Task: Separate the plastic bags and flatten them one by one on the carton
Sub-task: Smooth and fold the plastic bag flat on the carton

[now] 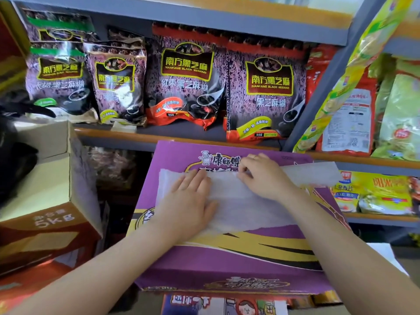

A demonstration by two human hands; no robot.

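A purple carton (229,264) printed with yellow and black stripes and a small chef figure lies in front of the person, its far edge close to a store shelf (145,133). On its top lies a stack of thin, translucent white plastic bags (245,208), spread across the middle of the carton, with their right end reaching past the carton's right edge. The left hand (191,198) lies flat on the left part of the bags, palm down, fingers straight and close together, pressing the plastic against the carton and grasping nothing. The right hand (263,176) rests over the upper edge of the bags toward the middle, its fingers curled and its fingertips pinching the thin plastic at that edge; a ring shows on one finger. The two hands are near each other but not touching. On the shelf behind the carton stand several dark purple packets of black sesame paste (188,83), side by side, some with red trim and some with green. To the right, yellow and green cereal packets (375,192) fill neighbouring shelves. At the left sits an open brown cardboard box (45,196) marked 5kg, and black plastic (16,142) lies at the frame's left edge.
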